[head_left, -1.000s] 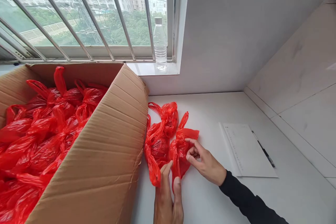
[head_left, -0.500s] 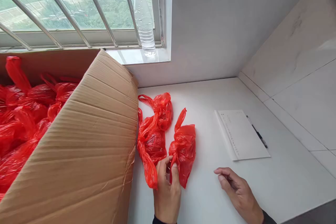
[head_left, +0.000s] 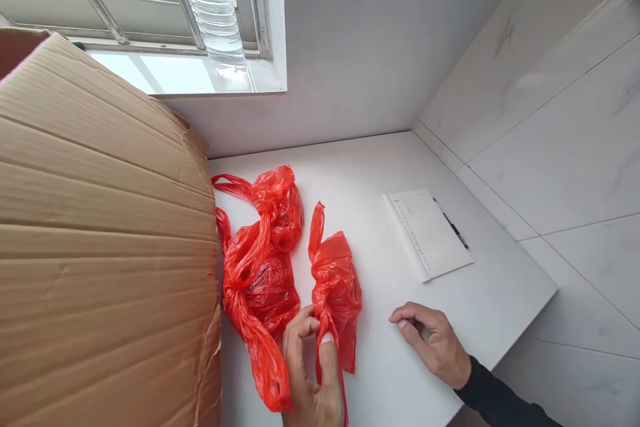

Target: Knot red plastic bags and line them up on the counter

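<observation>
My left hand (head_left: 311,370) pinches the knotted handle of a red plastic bag (head_left: 340,283) between thumb and fingers. This bag lies on the white tabletop, its other handle loop pointing away from me. Left of it, a second tied red plastic bag (head_left: 273,287) trails a long handle down beside my left hand. Behind that one, partly touching it, rests a third red plastic bag (head_left: 280,203). My right hand (head_left: 433,340) lies on the table to the right, fingers curled and thumb against the index finger, with nothing visible in it.
A large cardboard box (head_left: 110,247) stands along the left, its inside mostly out of view. A notepad (head_left: 430,233) with a black pen (head_left: 455,230) lies at the right. On the window sill stands a clear plastic bottle (head_left: 217,20). Walls border the white table (head_left: 370,167).
The view has shifted right and down, so the bags inside the box have left the picture. My left hand keeps its pinch on the bag's handle. My right hand stays curled.
</observation>
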Demonstrator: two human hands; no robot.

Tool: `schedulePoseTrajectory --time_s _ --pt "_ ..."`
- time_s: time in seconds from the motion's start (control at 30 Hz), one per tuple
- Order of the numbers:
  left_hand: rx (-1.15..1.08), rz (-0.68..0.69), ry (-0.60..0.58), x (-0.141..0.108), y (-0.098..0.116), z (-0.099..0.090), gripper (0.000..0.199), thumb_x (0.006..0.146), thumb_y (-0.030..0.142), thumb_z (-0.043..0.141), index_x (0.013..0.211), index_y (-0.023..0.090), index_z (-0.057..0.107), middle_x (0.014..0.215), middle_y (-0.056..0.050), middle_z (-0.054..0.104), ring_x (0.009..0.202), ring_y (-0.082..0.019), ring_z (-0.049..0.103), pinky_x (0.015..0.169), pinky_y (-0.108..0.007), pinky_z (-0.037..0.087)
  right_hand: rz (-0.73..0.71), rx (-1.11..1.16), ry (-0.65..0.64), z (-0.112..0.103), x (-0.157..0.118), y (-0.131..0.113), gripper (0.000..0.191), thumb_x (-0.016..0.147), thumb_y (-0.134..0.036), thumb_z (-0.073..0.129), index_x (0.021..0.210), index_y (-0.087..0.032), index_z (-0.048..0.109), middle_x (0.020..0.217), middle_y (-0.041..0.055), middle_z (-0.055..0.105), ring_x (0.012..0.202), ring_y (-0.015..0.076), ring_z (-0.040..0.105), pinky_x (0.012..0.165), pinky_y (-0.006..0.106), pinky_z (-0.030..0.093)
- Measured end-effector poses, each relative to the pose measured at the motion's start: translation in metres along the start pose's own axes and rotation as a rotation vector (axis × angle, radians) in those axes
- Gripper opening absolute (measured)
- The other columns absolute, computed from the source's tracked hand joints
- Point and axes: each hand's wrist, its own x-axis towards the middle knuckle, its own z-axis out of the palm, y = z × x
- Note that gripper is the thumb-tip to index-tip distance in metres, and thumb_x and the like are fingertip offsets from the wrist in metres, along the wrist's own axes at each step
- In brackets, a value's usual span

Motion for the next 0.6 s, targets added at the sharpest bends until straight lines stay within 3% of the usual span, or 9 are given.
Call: schedulePoseTrajectory --time_s 0.13,0.3,0.6 --pt "-0.046 -0.113 0.058 -0.003 0.003 0.002 0.019 0.094 0.039 0.055 0.109 0.027 0.056 0.116 -0.005 0.059 0.113 -0.026 0.055 0.105 -0.047 0.038 0.004 0.002 0.024 0.003 0.003 -0.003 0.025 0.100 -0.033 0.049 0.095 -0.022 0.070 0.083 0.0046 0.067 0.064 0.0162 0.052 0.058 0.029 0.039" --pt "-0.042 -0.102 -0.012 0.001 0.010 0.004 0.057 0.089 0.052 0.060 0.139 0.027 0.048 0.124 -0.009 0.060 0.108 -0.029 0.057 0.099 -0.049 0.041 0.032 0.019 0.051 0.003 0.009 -0.011 0.025 0.098 -0.034 0.050 0.091 -0.020 0.070 0.076 0.0035 0.063 0.060 0.0151 0.048 0.056 0.028 0.038" --pt "0.002 -0.120 -0.065 0.008 0.003 0.003 0.049 0.082 0.056 0.066 0.124 0.030 0.064 0.115 -0.002 0.070 0.107 -0.027 0.064 0.102 -0.045 0.046 0.045 0.134 0.014 0.003 0.010 -0.007 0.032 0.098 -0.045 0.050 0.094 -0.019 0.068 0.065 -0.0012 0.049 0.059 0.0148 0.046 0.057 0.028 0.036"
